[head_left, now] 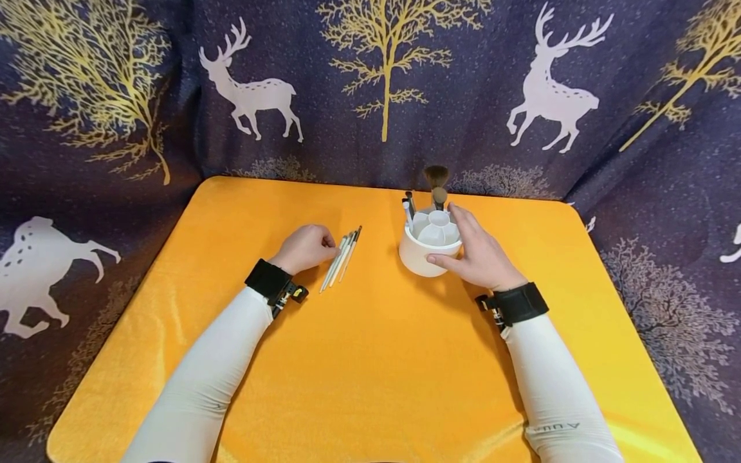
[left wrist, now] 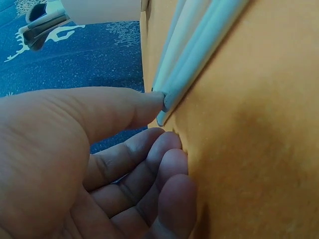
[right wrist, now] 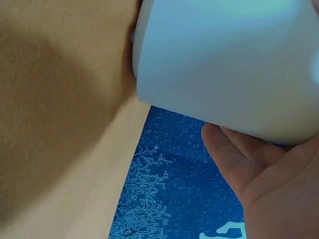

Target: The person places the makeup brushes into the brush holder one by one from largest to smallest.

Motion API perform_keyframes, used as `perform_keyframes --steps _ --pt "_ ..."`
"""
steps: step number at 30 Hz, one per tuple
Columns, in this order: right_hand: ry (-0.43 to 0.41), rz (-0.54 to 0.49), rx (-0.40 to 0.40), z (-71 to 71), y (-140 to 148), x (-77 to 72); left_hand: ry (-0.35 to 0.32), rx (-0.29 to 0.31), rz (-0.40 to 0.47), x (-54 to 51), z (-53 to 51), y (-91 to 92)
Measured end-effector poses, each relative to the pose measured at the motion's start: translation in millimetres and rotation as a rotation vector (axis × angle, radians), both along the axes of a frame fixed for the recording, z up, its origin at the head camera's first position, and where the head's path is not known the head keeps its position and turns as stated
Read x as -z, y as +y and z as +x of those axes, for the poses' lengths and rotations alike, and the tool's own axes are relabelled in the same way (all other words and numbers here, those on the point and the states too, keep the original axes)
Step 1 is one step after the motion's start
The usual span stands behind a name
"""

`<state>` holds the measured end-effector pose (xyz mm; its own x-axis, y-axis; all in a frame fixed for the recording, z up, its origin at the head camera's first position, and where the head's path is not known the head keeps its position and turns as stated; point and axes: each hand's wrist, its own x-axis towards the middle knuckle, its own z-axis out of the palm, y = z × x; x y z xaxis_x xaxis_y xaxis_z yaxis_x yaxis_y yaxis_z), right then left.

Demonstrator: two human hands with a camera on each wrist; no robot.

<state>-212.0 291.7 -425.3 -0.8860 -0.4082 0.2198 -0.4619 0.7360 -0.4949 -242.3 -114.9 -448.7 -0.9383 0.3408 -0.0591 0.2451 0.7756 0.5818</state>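
Several thin brushes (head_left: 340,260) with pale handles lie side by side on the table, left of its middle. My left hand (head_left: 307,249) is at their left side, fingers loosely bent. In the left wrist view its thumb (left wrist: 124,107) touches the end of one brush (left wrist: 199,47), while the other fingers stay apart from the thumb. A round white brush holder (head_left: 418,254) with inner compartments stands to the right. My right hand (head_left: 483,254) grips it from the right, thumb across the front. In the right wrist view the smooth holder wall (right wrist: 219,64) fills the top.
Larger makeup brushes (head_left: 437,180) with brown bristles rise from the back of the holder. A white-handled brush (head_left: 408,212) and dark ones lean at its left. Orange cloth (head_left: 370,360) covers the table; a dark curtain (head_left: 347,154) with deer and trees hangs behind.
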Motion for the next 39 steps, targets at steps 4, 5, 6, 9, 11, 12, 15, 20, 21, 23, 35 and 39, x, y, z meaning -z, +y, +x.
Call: perform_keyframes --steps 4,5,6,9,11,12,15,20,21,23,35,39 --pt "-0.002 0.0 -0.001 -1.1 0.1 -0.7 0.001 0.001 -0.001 -1.4 0.3 0.1" --pt "-0.002 -0.001 -0.001 -1.3 0.2 -0.7 0.001 -0.003 -0.003 -1.6 0.4 0.5" --pt "-0.002 -0.002 0.0 -1.5 0.2 -0.7 0.0 -0.005 -0.008 -1.9 0.8 1.2" --pt "0.0 -0.002 0.002 -1.8 0.3 -0.5 -0.001 -0.009 -0.032 -2.9 2.1 4.5" --pt "-0.001 0.0 0.004 -1.6 0.2 -0.2 -0.001 -0.013 -0.054 -3.6 2.9 7.4" --pt "-0.003 0.001 0.005 -1.7 0.0 -0.1 -0.001 -0.014 -0.065 -3.9 3.4 8.8" --pt "-0.009 0.001 0.004 -1.5 0.4 0.3 0.0 -0.028 -0.096 -3.4 3.7 12.4" --pt "-0.01 0.0 0.005 -1.3 0.7 1.1 0.011 -0.047 -0.13 -1.9 3.8 15.1" --pt "-0.011 0.001 0.005 -1.2 0.6 1.1 0.012 -0.048 -0.132 -1.8 4.0 15.2" --pt "-0.011 0.002 0.004 -1.1 0.4 0.9 0.015 -0.046 -0.136 -1.7 5.2 15.4" --pt "-0.004 0.002 0.002 -0.5 0.2 0.7 0.026 -0.046 -0.136 -3.2 8.4 15.8" --pt "0.004 0.001 0.004 -0.5 0.0 1.3 0.023 -0.042 -0.13 -2.1 6.9 14.7"
